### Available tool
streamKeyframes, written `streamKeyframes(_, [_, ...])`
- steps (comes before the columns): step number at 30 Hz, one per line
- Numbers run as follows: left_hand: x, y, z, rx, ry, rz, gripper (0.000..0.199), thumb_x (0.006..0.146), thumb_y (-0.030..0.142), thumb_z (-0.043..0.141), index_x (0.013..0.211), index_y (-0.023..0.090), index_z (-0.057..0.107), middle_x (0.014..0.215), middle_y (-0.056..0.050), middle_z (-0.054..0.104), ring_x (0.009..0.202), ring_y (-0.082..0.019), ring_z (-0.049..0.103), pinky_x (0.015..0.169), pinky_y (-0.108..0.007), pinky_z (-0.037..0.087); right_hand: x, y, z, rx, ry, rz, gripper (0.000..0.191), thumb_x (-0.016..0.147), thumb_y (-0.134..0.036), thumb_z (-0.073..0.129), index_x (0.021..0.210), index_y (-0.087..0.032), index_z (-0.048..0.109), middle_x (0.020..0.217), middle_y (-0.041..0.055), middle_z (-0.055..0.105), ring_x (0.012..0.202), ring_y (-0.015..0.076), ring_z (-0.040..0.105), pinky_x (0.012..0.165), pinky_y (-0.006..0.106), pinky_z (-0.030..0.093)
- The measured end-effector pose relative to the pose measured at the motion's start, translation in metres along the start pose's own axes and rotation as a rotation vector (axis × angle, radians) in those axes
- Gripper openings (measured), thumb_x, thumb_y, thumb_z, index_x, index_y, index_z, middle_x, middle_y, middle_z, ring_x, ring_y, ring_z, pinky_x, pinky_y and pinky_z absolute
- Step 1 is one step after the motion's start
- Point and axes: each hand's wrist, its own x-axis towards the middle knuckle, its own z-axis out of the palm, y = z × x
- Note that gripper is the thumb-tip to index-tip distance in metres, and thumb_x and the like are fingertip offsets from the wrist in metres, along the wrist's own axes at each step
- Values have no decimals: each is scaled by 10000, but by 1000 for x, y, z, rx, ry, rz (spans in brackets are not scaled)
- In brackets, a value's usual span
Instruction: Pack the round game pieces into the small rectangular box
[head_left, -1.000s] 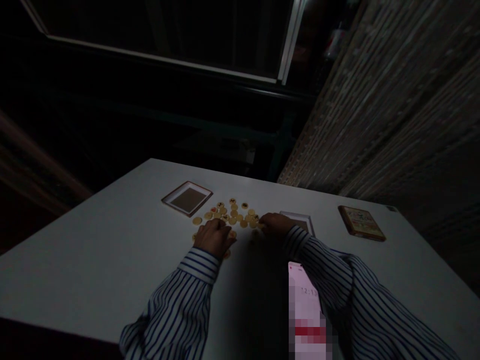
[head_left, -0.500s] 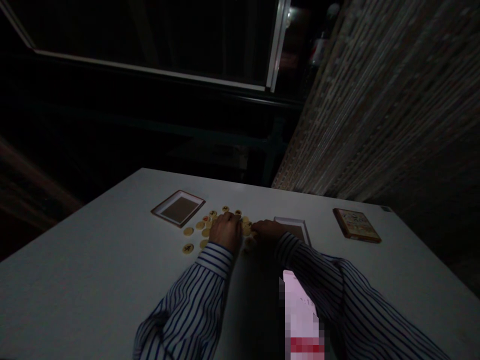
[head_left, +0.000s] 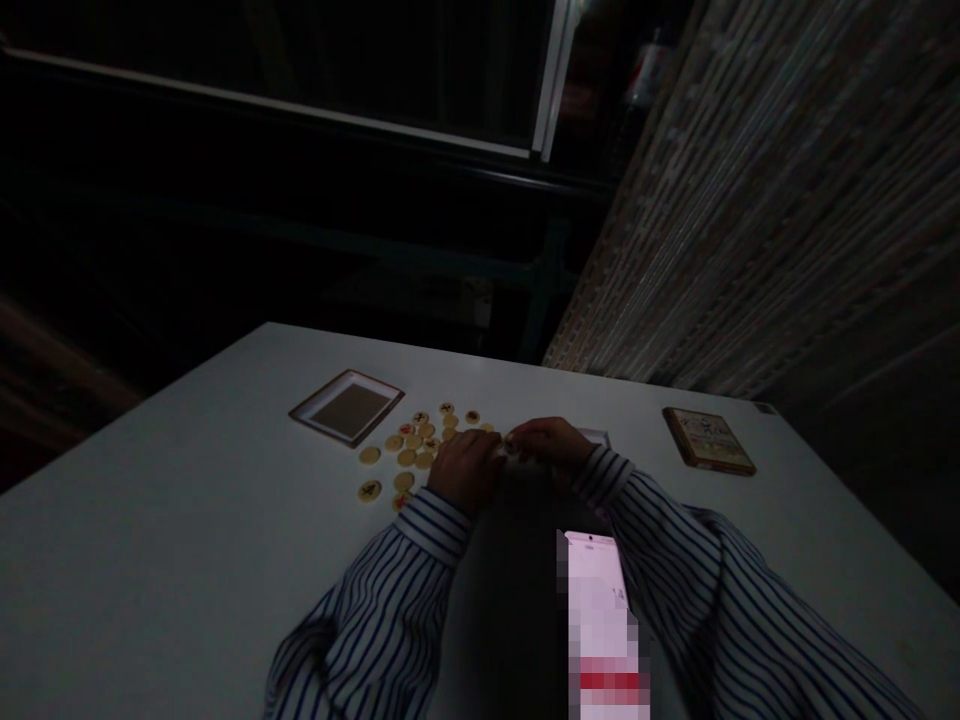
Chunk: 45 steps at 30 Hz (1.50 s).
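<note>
Several round wooden game pieces (head_left: pixel 406 457), some with black or red characters, lie loose on the white table (head_left: pixel 187 520). My left hand (head_left: pixel 466 466) rests at their right side, fingers bent and closed near its tips around something I cannot make out. Just right of it, my right hand (head_left: pixel 547 441) pinches a small round piece (head_left: pixel 510 443) between thumb and fingers. The two hands' fingertips nearly meet. Behind my right hand an open box tray (head_left: pixel 598 437) is mostly hidden.
An open shallow box (head_left: pixel 349 406) lies left of the pieces. A closed decorated box (head_left: pixel 708 440) is at the right. A lit phone (head_left: pixel 600 590) lies near the front, below my right sleeve. A bead curtain (head_left: pixel 720 220) hangs behind the table.
My left hand has shifted slightly right, uncovering more pieces. My right hand has moved a little right and up, covering more of the tray, with a piece now visible at its fingertips.
</note>
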Motion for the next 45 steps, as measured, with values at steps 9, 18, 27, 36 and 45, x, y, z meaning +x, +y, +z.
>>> streamKeyframes(9, [1,3,0,-29,36,49,245,802,300,429,937,158,575,856,-76,630,806,-168,564,740,-319,418,-6,-5,7,54,-2,-4,216,703,-293,530,806,-128,623,621,10,622,512,59,537,421,142,343])
streamKeyframes(18, [-1,-4,-4,-9,27,30,260,756,301,479,954,166,581,882,-66,629,831,-183,556,763,-329,426,1,2,9,32,80,-116,200,612,-257,593,758,-123,617,671,12,632,592,84,554,582,207,445])
streamKeyframes(27, [-4,-34,-34,71,29,-164,299,740,313,465,958,155,595,939,-84,632,883,-207,568,803,-349,438,-1,9,5,-601,102,-118,227,701,-243,515,887,-192,635,693,-7,640,645,112,571,604,221,427])
streamKeyframes(36, [-6,-32,-43,119,33,-228,298,747,319,454,956,168,604,932,-73,634,872,-195,576,757,-301,454,-3,-6,15,-870,-1,-94,289,741,-234,467,982,-170,613,919,57,649,814,152,586,674,215,406])
streamKeyframes(45, [-10,-46,-62,119,-5,-254,325,730,346,474,952,152,611,944,-76,636,854,-195,582,776,-304,453,-5,-9,16,-1091,-98,-150,302,791,-266,398,999,-163,591,964,99,614,851,185,565,668,234,382])
